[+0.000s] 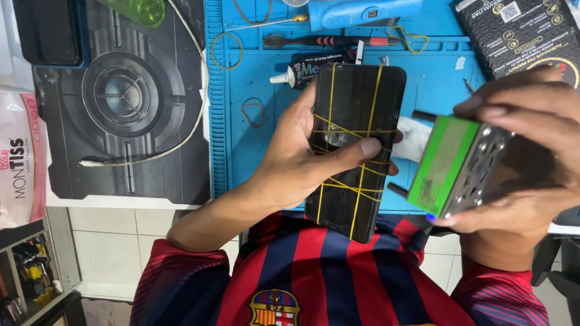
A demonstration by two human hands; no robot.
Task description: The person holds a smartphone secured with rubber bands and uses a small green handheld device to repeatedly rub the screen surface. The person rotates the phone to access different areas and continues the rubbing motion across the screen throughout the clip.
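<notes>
Left hand (304, 150) clamps a black smartphone (354, 150) bound in yellow rubber bands (glass likely slick, fragile — best held by its edges) above the blue work mat (436, 84); right hand (538, 158), to the right, grips a green-faced metal lamp unit (457, 166).

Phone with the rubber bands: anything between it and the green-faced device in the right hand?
Nothing visible. The phone, wrapped in yellow rubber bands, sits in the left hand. The right hand holds the green-faced metal device just beside the phone's edge; only blue mat and a white scrap show in the gap, beneath them.
</notes>
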